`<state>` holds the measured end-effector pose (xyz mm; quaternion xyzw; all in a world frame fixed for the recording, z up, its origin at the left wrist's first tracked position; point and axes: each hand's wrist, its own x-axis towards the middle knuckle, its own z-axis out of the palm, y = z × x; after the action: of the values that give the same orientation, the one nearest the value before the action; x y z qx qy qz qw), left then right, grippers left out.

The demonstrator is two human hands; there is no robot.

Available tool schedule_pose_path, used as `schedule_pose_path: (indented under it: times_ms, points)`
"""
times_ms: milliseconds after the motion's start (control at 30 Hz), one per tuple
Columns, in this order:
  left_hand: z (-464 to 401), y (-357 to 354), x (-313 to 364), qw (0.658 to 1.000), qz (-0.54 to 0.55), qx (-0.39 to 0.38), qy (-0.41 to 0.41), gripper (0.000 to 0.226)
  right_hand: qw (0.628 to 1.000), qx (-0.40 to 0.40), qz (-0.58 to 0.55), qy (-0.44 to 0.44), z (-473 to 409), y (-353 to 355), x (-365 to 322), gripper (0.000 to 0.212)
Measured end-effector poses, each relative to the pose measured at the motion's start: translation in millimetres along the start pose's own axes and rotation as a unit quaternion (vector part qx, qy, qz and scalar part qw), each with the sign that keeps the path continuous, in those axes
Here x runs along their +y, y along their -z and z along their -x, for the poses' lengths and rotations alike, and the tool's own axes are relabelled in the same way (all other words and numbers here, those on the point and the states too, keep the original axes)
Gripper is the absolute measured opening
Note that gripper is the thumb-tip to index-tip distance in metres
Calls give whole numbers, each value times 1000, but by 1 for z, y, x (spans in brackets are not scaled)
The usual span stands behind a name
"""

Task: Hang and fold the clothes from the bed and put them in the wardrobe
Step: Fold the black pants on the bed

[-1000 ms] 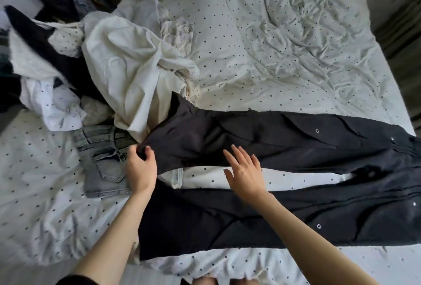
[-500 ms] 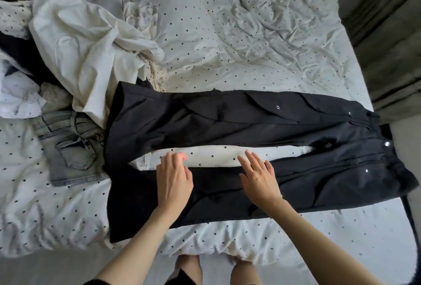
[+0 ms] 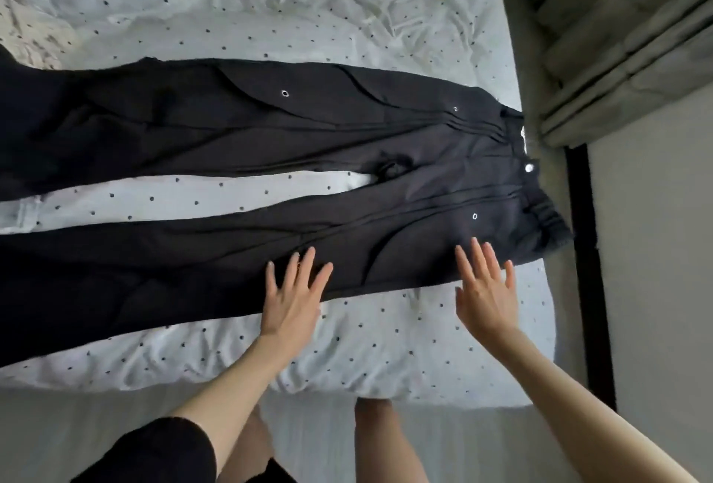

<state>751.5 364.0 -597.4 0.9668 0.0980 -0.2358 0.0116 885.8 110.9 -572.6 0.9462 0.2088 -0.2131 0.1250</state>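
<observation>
On the spotty bed sheet point(image 3: 386, 351), black trousers point(image 3: 239, 127) are lying flat, legs stretching left and waist at the right edge. Someone's left hand point(image 3: 294, 299) is pressing the near leg with straight, spread fingers, holding nothing. Beside it, the right hand point(image 3: 487, 291) is lying flat and open near the waist.

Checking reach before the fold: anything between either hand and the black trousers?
Nothing visible. Left hand and right hand lie flat, fingers spread, over the near leg of the black trousers on the dotted white bedsheet.
</observation>
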Motion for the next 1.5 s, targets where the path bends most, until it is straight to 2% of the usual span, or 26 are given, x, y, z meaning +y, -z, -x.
schedule_pose_path:
  times_ms: [167,267,333,433,467,567,667,767,867,967,1100,1233,1367,1500]
  points:
    - [-6,-15,13,995,-91,-3,31,97,997,-23,51,43,-32,-23,45,71]
    - [-5,-17,15,994,-99,12,51,100,997,2,52,62,-44,-34,49,68]
    - [-3,-14,19,994,-46,57,81,89,997,20,38,66,-48,-38,54,70]
    - [10,-12,24,979,58,145,133,56,996,41,-43,70,-43,-42,65,63]
    - [15,-10,23,975,87,145,144,47,995,41,-60,74,-41,-41,68,60]
    - [26,0,24,977,108,37,178,42,995,14,-53,86,-33,-34,77,62]
    - [42,7,30,979,79,-111,153,47,994,-56,-8,93,-17,-23,87,62]
    - [64,10,36,975,88,-162,126,43,986,-121,27,107,4,-9,93,59]
    - [76,21,27,978,111,-128,123,40,982,-147,33,113,21,6,95,55]
    - [73,41,11,982,131,-63,121,24,981,-157,28,109,21,25,99,46]
    - [57,80,-16,982,131,92,98,21,994,-69,16,79,-4,62,108,24]
    - [24,121,-45,969,122,193,98,14,998,37,-9,58,-45,100,106,19]
    - [-31,156,-72,957,109,244,113,15,993,99,-63,24,-99,127,96,22]
    - [-86,176,-94,962,89,234,109,18,991,108,-75,-5,-147,140,87,23]
